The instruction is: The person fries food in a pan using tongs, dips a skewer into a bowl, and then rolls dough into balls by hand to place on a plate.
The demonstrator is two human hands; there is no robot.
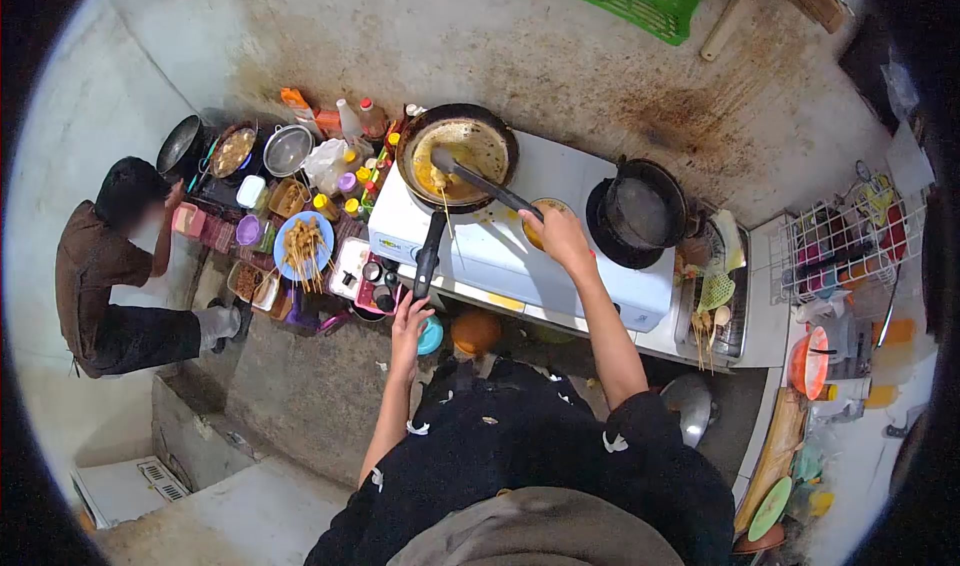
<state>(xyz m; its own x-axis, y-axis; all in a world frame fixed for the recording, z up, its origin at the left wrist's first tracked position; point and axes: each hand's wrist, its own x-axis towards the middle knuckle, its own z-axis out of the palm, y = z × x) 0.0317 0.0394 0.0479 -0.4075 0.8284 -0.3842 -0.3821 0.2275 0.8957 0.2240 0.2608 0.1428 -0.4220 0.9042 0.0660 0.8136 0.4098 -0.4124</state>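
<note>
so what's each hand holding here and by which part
The right hand holds a dark cooking utensil by its handle end. The left hand is at the tip of the frying-pan handle; whether it grips cannot be told.

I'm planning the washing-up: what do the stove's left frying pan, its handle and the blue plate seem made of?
Frying pan: probably metal, its dark rim around a browned, shiny inside. Handle: likely black plastic, smooth with a slight sheen. Blue plate: perhaps plastic, evenly coloured; too small to tell.
</note>
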